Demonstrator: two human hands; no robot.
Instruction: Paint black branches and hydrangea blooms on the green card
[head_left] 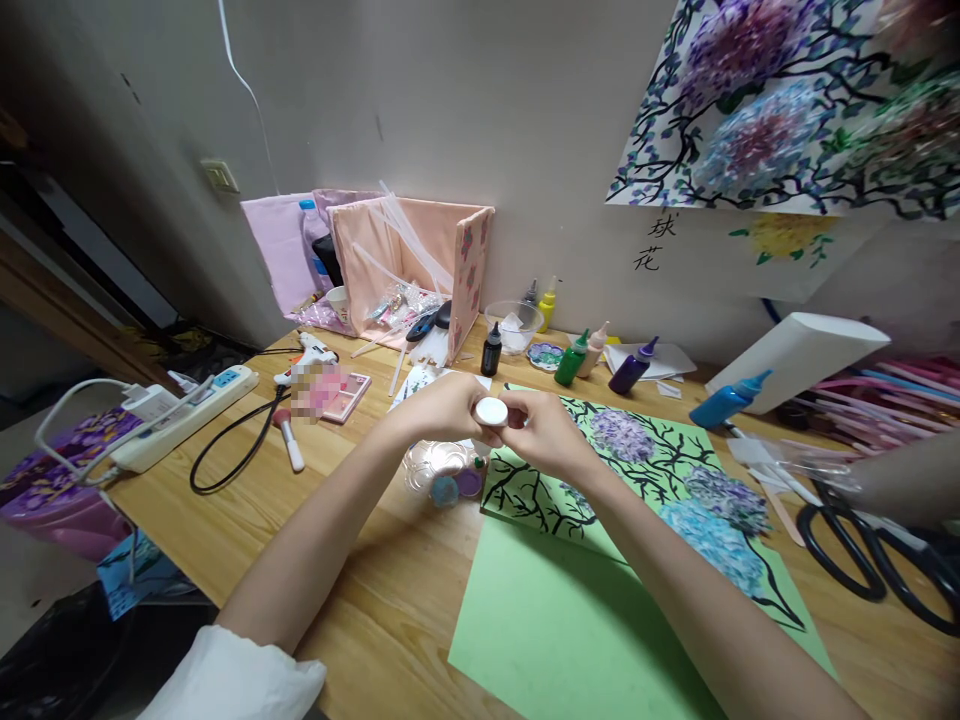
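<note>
A white bottle (492, 411), seen from its round end, is held above the table between my two hands. My left hand (454, 405) is closed around its left side. On its right side, the fingers of my right hand (546, 425) pinch it; the rest of the bottle is hidden. Below my right hand lies a green sheet painted with black branches and purple and blue flowers (626, 436). Just under my left hand is a clear plastic palette (420, 470) with blue and purple paint in its wells.
Paint bottles in black (491, 352), green (571, 360), purple (632, 370) and blue (729, 402) stand behind the sheet. A pink fabric box (469, 270) sits at the back. Black-handled scissors (874, 555) lie right; a power strip (184, 420) and glue gun (315, 350) lie left.
</note>
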